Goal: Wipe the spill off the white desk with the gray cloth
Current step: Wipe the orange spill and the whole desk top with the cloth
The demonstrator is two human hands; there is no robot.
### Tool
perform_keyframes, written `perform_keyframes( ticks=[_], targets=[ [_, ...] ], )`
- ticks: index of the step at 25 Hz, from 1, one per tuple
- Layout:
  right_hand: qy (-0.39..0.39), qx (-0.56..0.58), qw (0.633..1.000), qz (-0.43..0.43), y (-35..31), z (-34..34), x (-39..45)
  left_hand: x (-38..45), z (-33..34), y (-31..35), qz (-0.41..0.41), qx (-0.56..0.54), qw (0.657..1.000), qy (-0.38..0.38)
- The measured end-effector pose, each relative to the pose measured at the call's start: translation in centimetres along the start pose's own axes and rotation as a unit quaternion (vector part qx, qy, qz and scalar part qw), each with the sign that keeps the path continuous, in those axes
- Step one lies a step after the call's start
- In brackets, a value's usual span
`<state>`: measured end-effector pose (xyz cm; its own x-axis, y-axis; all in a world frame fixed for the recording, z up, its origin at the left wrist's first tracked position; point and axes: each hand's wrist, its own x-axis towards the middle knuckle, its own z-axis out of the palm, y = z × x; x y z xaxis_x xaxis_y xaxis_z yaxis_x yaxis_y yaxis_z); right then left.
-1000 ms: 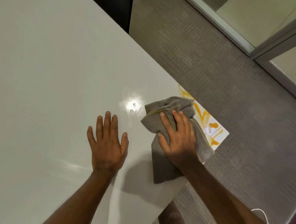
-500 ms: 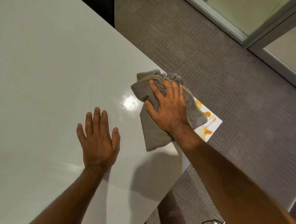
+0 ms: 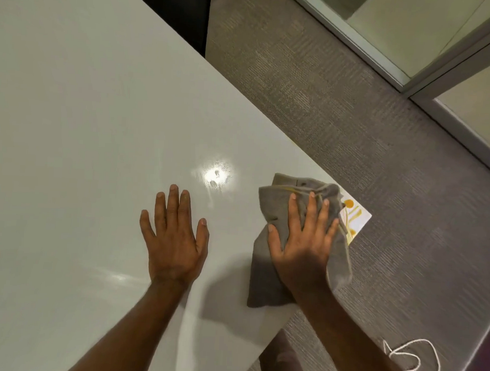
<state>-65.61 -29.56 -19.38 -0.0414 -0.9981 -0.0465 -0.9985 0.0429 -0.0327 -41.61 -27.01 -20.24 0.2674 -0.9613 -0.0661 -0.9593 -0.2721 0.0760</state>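
- Spanning most of the view, the broad, glossy white counter (image 3: 80, 114) runs to a pointed corner at the right, and that corner serves as the landmark for everything else.
- Beyond the corner lies the grey ribbed carpet floor (image 3: 341, 105), with a loose white cord (image 3: 412, 361) curled on it below and to the right of the corner.
- Just inside the corner sits the crumpled gray terry cloth (image 3: 264, 282); its far folds reach toward the tip and its right side droops past the counter's edge.
- On top of the cloth the right hand (image 3: 303, 245) lies flat, fingers spread and pressing down, pinning the fabric under the palm rather than closing round it.
- Further in from the corner, well clear of the cloth, the left hand (image 3: 175, 238) rests open and flat on bare counter, holding nothing.
- At the very tip of the corner the orange-yellow liquid spill (image 3: 353, 216) shows as a blob and streaks, uncovered, just beyond the cloth's far edge; a yellow stain marks the cloth's upper fold.
- Risks, as I judge them: with so little counter left past the spill, a stroke toward the tip could push liquid over the edge onto the carpet.
- The overhanging side of the cloth could drag it off the counter if the palm's pressure eases.
- The stained fold may smear colour back onto the clean surface instead of lifting it.
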Motion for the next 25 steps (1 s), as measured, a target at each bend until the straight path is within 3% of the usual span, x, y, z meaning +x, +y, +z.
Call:
perform_keyframes(
  ticks=[4, 8, 11, 17, 25],
  targets=[
    [-0.001, 0.021, 0.998, -0.056, -1.5, 0.0, 1.2, 0.1, -0.1, 0.1, -0.005, -0.002, 1.000, -0.006],
    [-0.013, 0.035, 0.986, -0.164, -2.4, 0.1, 7.3, 0.1, -0.2, 0.3, -0.009, -0.004, 1.000, -0.008],
    [0.002, 0.050, 0.981, -0.185, -2.6, 0.1, 11.6, 0.0, -0.1, 0.5, -0.008, 0.004, 1.000, 0.001],
    [0.004, 0.080, 0.994, -0.073, -0.8, -0.2, 11.8, -0.6, 0.4, 0.3, -0.001, 0.002, 1.000, 0.019],
    [-0.011, 0.081, 0.995, 0.066, 3.0, 0.1, 3.5, -0.1, 0.1, 0.0, -0.004, -0.009, 1.000, 0.008]
  ],
)
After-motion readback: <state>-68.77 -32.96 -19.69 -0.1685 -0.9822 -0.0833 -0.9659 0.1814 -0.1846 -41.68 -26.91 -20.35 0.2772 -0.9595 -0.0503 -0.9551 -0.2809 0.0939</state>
